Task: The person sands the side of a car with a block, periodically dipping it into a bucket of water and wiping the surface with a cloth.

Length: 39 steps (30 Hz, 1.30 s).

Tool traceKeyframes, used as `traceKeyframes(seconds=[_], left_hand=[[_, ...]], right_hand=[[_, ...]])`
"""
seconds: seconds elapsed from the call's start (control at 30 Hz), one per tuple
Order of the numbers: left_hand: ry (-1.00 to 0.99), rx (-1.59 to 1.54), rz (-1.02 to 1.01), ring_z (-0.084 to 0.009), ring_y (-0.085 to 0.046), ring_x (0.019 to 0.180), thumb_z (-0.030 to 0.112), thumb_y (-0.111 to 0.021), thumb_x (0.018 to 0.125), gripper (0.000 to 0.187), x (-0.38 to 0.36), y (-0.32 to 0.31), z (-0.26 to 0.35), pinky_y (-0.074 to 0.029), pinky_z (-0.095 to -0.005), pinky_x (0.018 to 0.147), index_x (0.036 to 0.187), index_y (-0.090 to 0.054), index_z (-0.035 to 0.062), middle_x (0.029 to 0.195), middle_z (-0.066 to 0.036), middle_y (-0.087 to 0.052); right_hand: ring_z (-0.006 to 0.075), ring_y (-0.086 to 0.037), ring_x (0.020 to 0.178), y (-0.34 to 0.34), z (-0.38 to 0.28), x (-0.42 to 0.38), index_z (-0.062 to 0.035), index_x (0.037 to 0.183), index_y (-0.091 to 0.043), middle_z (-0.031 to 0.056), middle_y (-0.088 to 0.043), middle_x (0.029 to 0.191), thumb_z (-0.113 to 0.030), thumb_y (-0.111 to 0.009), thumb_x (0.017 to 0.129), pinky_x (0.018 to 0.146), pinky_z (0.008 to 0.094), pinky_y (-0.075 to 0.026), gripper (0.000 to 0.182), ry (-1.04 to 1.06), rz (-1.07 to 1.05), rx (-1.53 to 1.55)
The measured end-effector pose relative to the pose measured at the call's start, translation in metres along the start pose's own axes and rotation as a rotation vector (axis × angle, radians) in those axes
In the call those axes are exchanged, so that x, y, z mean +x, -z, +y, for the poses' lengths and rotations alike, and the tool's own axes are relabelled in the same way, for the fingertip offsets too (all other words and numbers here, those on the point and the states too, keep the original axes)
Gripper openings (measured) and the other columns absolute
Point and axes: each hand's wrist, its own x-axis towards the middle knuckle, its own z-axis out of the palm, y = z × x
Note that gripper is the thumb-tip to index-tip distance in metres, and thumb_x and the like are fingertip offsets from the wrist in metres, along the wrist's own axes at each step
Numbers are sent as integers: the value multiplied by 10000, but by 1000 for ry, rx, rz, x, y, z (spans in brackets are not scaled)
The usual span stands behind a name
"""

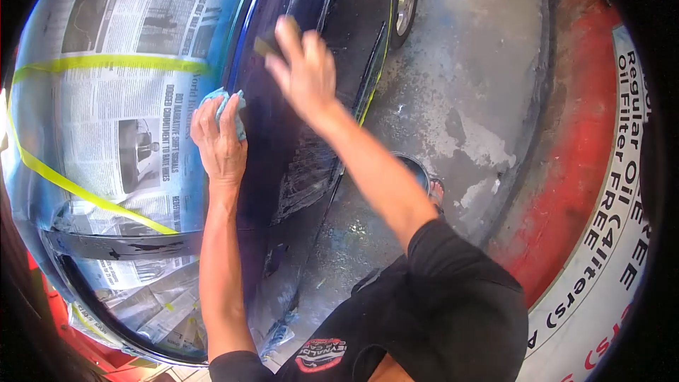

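My left hand is closed round a folded light blue cloth, which rests at the edge of the car's papered area. To its upper right, my right hand is over the dark purple car panel. Its fingers hold a small olive-brown pad, partly hidden and smeared by motion. Whitish wet streaks and scuffed patches show on the panel. Newspaper covers the glass and roof side of the car, held by yellow-green masking tape.
A car wheel stands at the top. Beside the car, on the stained grey floor, a dark round bucket is partly behind my right arm, near a foot. A lettered white banner lines the right side, past a red strip.
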Motion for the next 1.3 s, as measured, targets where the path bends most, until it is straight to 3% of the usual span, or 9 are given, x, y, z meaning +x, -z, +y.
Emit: traceKeyframes(seconds=[0.13,0.33,0.4,0.57,0.73,0.83,0.93,1.13,1.3], left_hand=[[12,-26,-7,-341,-558,1346,-89,-743,813,653,-1,2,-1,-419,-504,1139,1404,-635,168,1383,-102,-597],[51,-83,139,-351,-578,1305,-67,-747,873,550,-6,0,-3,-438,-480,1112,1381,-657,124,1370,-137,-609],[39,-73,159,-350,-578,1307,-62,-750,880,541,-4,-4,-5,-442,-474,1107,1383,-654,111,1360,-138,-616],[40,-77,154,-346,-577,1303,-45,-750,899,524,-5,-3,-5,-445,-470,1110,1393,-646,96,1349,-144,-628],[87,-152,191,-351,-561,1309,-12,-731,945,475,-4,-3,-3,-447,-474,1120,1402,-635,72,1357,-172,-617],[65,-141,181,-362,-547,1308,-12,-756,900,545,-1,-6,-5,-440,-484,1119,1415,-623,105,1379,-164,-580],[71,-130,165,-363,-543,1313,-7,-747,911,534,-6,-4,-6,-435,-486,1124,1420,-616,91,1382,-167,-581],[72,-162,167,-373,-535,1314,80,-707,978,458,-5,-5,-7,-427,-500,1131,1424,-603,65,1390,-178,-579],[76,-180,172,-381,-522,1320,105,-682,1009,444,-6,-5,-6,-419,-507,1138,1439,-584,54,1395,-192,-575]], right_hand=[[437,-659,971,-13,2,46,-165,1551,-500,219,-614,1082,-323,-784,939,826,541,-549,693,-149,155,33],[366,-621,927,-1,-52,-96,-216,1635,-449,167,-568,1088,-318,-845,868,757,495,-520,869,-14,-41,23],[388,-630,938,-3,-30,-49,-210,1583,-500,187,-581,1091,-322,-836,879,760,498,-525,788,45,0,-41],[453,-634,986,-21,-2,54,-146,1499,-511,261,-596,1139,-330,-772,945,807,538,-524,639,-281,112,-67],[356,-621,892,-8,-58,-111,-220,1615,-471,164,-568,1094,-232,-890,814,711,466,-513,904,-48,-14,20],[357,-617,900,-3,-28,-59,-240,1611,-464,160,-573,1075,-322,-853,862,739,478,-504,848,57,2,-30],[441,-633,972,-9,0,33,-196,1541,-484,230,-607,1109,-305,-780,939,820,559,-522,680,-149,80,15],[387,-625,937,-7,-63,-98,-215,1597,-474,190,-588,1117,-285,-845,874,755,500,-516,816,-81,-60,29],[381,-628,933,-3,-29,-28,-216,1559,-493,185,-592,1100,-319,-829,889,738,497,-514,756,8,16,-34]])
